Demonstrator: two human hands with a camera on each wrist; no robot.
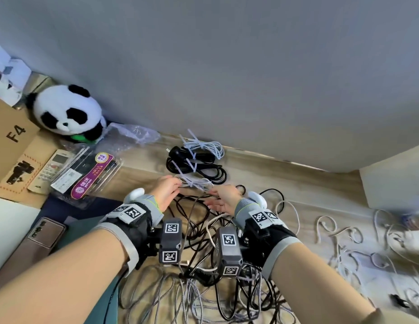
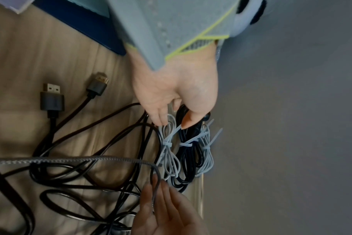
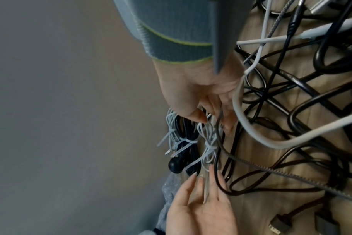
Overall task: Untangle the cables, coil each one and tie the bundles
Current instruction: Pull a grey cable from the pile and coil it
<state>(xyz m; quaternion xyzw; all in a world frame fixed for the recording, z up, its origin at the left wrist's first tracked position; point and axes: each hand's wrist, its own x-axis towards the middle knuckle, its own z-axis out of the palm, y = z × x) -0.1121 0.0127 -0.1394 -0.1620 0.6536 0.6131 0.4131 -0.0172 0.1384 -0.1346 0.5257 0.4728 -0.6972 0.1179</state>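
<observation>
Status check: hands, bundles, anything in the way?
Both hands open: left hand, right hand at the near white bundle. Three bundles tied. Loose tangle lies beneath the wrists.

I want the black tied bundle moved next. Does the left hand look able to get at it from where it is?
Probably yes: the left hand is at the white tied bundle, and the black tied bundle lies just beyond it, uncovered.

Grey wall (image 1: 250,78) behind pale wood-grain floor (image 1: 332,195).
</observation>
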